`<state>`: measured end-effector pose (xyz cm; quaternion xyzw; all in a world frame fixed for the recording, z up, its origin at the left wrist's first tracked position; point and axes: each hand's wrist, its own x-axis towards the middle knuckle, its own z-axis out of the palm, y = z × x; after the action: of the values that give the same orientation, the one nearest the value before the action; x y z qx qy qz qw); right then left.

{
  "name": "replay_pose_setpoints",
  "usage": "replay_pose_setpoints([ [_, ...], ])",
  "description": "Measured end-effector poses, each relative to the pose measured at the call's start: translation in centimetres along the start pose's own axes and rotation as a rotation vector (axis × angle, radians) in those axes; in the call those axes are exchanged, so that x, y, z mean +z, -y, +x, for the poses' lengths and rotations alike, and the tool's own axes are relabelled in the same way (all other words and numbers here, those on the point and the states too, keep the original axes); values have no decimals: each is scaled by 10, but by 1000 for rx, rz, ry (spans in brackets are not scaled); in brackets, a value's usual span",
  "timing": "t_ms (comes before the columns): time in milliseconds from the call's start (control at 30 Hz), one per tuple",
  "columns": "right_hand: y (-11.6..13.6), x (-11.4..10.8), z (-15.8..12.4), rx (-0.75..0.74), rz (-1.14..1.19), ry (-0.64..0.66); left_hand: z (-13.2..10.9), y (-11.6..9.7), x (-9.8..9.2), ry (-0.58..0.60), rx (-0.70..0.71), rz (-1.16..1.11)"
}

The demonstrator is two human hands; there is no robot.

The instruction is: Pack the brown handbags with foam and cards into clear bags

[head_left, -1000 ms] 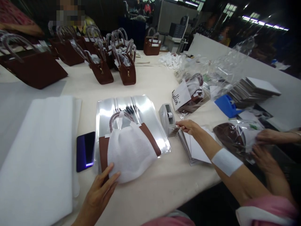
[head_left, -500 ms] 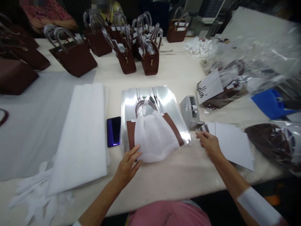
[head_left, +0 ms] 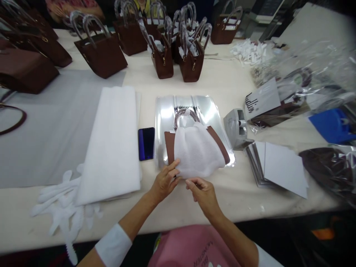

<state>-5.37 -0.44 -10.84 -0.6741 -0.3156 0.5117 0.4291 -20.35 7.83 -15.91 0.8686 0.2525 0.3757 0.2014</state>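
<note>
A brown handbag point(head_left: 169, 146) lies on a stack of shiny clear plastic bags point(head_left: 164, 105), its front covered by a white foam sheet point(head_left: 200, 152). My left hand point(head_left: 166, 180) grips the handbag's lower left corner, fingers over the foam edge and thumb low at the bottom. Just right of it, below the bag's bottom edge, my right hand point(head_left: 204, 194) is closed in a pinch; whatever is between its fingertips is too small to make out. A grey tape dispenser point(head_left: 235, 128) stands right of the plastic bags.
To the left are a phone point(head_left: 146, 144), folded white foam sheets point(head_left: 111, 148) and white foam scraps point(head_left: 65, 204). Grey-white cards point(head_left: 285, 167) lie right. Several brown handbags point(head_left: 102, 55) stand behind, and a plastic-wrapped bag point(head_left: 267, 116) is at right. A person sits across the table.
My right hand has moved left from the tape dispenser to beside my left hand, fingers still pinched. My left hand stays at the bag's lower left corner. The view has shifted.
</note>
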Motion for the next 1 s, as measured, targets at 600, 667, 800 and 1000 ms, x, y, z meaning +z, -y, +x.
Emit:
replay_pose_setpoints([
  [600, -9, 9, 2, 276, 264, -100, -2, 0, -2, 55, 55, 149],
  [667, -11, 8, 3, 277, 267, -106, -1, -1, -3, 58, 52, 135],
  [800, -17, 8, 8, 286, 249, -127, 0, -3, -2, 52, 53, 131],
  [1000, -32, 14, 15, 237, 201, -176, -2, -4, -1, 67, 56, 136],
])
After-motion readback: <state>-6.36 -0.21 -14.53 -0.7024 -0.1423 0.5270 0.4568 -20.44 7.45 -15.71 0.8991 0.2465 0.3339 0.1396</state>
